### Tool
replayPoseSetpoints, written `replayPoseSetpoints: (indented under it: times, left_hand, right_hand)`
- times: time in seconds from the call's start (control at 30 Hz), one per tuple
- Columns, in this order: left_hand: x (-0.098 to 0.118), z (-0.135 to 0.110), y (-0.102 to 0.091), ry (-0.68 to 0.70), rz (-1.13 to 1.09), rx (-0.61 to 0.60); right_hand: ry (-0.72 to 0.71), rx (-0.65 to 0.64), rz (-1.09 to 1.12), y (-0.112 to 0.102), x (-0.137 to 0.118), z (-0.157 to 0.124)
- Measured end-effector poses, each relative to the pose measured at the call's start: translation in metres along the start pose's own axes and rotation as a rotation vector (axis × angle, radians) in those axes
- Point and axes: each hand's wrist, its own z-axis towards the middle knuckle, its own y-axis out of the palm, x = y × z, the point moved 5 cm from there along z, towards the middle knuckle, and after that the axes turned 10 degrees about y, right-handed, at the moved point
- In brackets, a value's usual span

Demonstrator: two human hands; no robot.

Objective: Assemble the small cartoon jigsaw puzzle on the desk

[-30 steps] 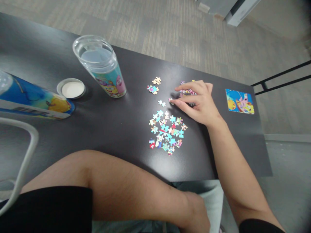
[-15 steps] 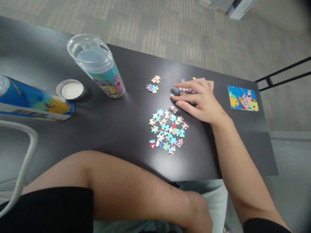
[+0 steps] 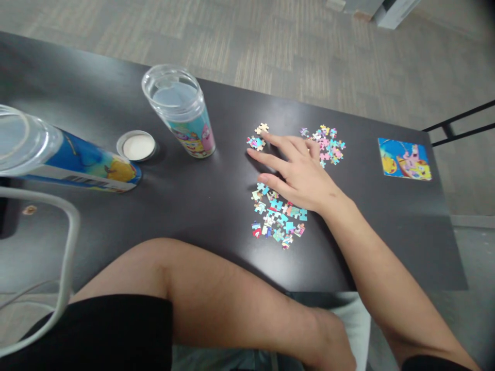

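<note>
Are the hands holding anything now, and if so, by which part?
The right hand shows no hold: fingers spread, tips near the small cluster of puzzle pieces. The left hand is partly out of frame; cannot tell.

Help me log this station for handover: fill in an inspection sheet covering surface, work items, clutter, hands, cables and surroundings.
Surface: dark tabletop with reflections.
Work items: large near group of puzzle pieces, right group, small far group; picture card at right.
Clutter: blue canister and teal canister, a round lid between them.
Right hand: spread, nearest the small far group; contact unclear.
Left hand: over the lap, partly out of frame.
Cables: white cable-like loop at left.
Surroundings: patterned floor, black bars.
</note>
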Motion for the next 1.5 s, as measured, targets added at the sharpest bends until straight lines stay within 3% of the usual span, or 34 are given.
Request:
replayPoseSetpoints:
  times: [0.17, 0.4, 0.93, 1.1, 1.5]
  left_hand:
    - [-0.003, 0.008, 0.003, 0.036, -0.048, -0.064]
    - [-0.003, 0.009, 0.003, 0.026, -0.1, -0.065]
    - [-0.004, 0.003, 0.0, 0.0, -0.144, -0.035]
    - [-0.003, 0.002, -0.002, 0.007, -0.15, -0.075]
    - [-0.003, -0.008, -0.013, 0.002, -0.2, -0.086]
  right_hand:
    - [-0.004, -0.007, 0.013, 0.0, 0.006, 0.004]
    - [-0.017, 0.003, 0.051, -0.004, 0.012, 0.001]
    - [0.083, 0.101, 0.077, -0.02, 0.054, -0.005]
    - [0.139, 0.139, 0.113, -0.026, 0.068, -0.007]
    - [0.133, 0.174, 0.061, -0.019, 0.065, -0.007]
